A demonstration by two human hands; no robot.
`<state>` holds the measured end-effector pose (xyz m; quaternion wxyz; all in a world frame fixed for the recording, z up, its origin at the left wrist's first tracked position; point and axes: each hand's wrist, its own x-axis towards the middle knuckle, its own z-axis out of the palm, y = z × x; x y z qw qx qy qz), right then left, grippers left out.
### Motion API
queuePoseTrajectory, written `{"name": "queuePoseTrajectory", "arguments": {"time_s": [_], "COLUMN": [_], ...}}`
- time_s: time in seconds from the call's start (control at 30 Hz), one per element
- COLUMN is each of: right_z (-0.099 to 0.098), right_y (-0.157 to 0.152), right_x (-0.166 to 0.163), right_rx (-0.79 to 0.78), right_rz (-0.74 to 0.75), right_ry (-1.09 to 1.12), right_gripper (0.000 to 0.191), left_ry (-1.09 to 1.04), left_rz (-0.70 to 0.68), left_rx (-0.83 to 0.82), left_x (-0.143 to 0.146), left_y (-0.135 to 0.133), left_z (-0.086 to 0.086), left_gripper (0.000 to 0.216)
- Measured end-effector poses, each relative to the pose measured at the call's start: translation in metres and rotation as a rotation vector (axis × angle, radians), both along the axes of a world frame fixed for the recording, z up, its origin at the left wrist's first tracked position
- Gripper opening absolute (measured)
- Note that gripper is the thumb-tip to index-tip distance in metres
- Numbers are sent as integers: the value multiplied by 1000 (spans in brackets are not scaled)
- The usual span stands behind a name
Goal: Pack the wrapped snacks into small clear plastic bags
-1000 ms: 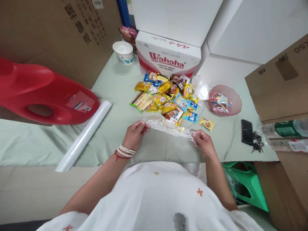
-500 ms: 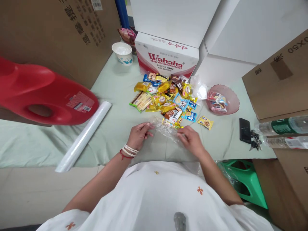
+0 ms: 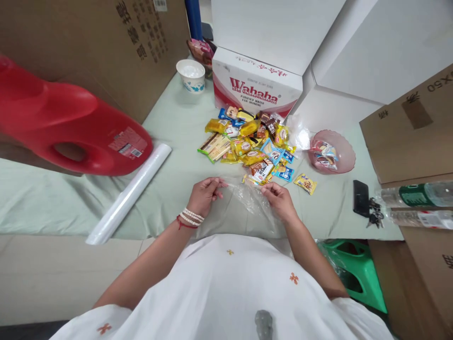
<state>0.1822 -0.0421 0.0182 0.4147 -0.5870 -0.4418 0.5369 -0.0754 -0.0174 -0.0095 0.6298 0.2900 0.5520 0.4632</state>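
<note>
A clear plastic bag hangs between my two hands just above the pale green cloth. My left hand, with bead bracelets at the wrist, pinches the bag's left edge. My right hand pinches its right edge, fingers closed. Just beyond the bag lies a pile of wrapped snacks in yellow, blue and brown packets. One cookie packet lies apart to the right.
A pink bowl with packets sits right of the pile. Behind stand a Wahaha carton and a paper cup. A red jug and white roll lie left. Phone, keys and bottles lie right.
My hands came closer together, so the bag went from stretched wide to slack and bunched between them. My right hand moved left toward the snack pile.
</note>
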Motion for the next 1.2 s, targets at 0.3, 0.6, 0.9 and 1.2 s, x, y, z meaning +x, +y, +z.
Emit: {"name": "queuePoseTrajectory", "arguments": {"time_s": [0.3, 0.6, 0.9, 1.2], "right_z": [-11, -6, 9, 18], "right_y": [1, -1, -4, -20], "right_x": [-7, 5, 46, 4], "right_rx": [-181, -309, 37, 45], "right_rz": [-169, -83, -376, 112], "right_ry": [182, 376, -40, -388], "right_gripper": [42, 45, 36, 44], "left_ry": [-113, -97, -295, -288], "left_rz": [-16, -119, -147, -198], "left_rx": [-113, -136, -189, -98], "left_x": [-2, 33, 39, 54], "left_y": [3, -8, -9, -19], "left_z": [9, 11, 26, 29], "left_gripper": [56, 34, 35, 34]}}
